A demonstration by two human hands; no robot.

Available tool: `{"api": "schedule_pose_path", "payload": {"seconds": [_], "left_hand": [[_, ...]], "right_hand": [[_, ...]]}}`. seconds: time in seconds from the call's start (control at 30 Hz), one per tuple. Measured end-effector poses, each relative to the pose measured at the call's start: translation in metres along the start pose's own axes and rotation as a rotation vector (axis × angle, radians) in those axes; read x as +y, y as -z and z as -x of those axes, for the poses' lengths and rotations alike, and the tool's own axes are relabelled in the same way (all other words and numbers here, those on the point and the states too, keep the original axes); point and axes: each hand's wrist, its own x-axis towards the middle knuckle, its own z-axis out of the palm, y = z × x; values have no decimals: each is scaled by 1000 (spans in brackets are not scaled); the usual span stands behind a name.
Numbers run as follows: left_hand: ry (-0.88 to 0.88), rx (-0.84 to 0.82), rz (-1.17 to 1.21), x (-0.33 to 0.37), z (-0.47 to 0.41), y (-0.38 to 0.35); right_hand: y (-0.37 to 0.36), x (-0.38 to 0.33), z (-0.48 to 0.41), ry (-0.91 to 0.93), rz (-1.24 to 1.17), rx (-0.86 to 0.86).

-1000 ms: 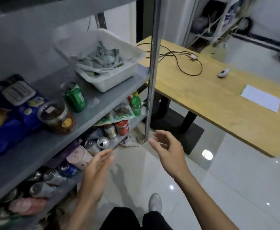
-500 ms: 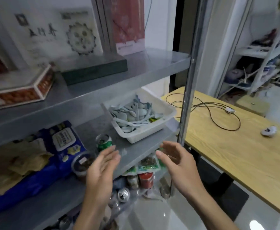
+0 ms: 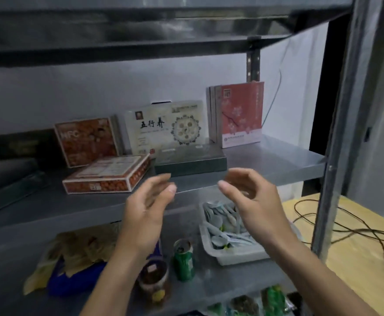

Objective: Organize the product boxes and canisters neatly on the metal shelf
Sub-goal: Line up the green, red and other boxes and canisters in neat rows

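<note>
Grey shelf [image 3: 275,159] edge runs just behind both raised hands. Left hand [image 3: 145,213] and right hand [image 3: 257,206] face each other, fingers loosely curved, holding nothing. Just beyond them a dark green box [image 3: 191,164] lies flat on that shelf. Behind it stands a white box [image 3: 166,130]; a pink box [image 3: 241,115] stands beyond the right hand. Left of the left hand an orange box [image 3: 105,176] lies flat. Below the hands sit a green can [image 3: 183,262] and a white tray [image 3: 234,256].
</note>
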Motion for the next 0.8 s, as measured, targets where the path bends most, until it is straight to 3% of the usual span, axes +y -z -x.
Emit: {"api": "schedule_pose_path", "payload": {"seconds": [0.17, 0.4, 0.6, 0.8], "left_hand": [[12, 34, -142, 8, -48, -10], [63, 38, -563, -7, -105, -15], [219, -103, -477, -12, -117, -19], [155, -58, -479, -21, -122, -20]], "right_hand": [[-9, -13, -67, 67, 124, 3], [-25, 2, -129, -149, 275, -75], [-30, 24, -138, -207, 310, -64], [-22, 24, -134, -210, 103, -68]]}}
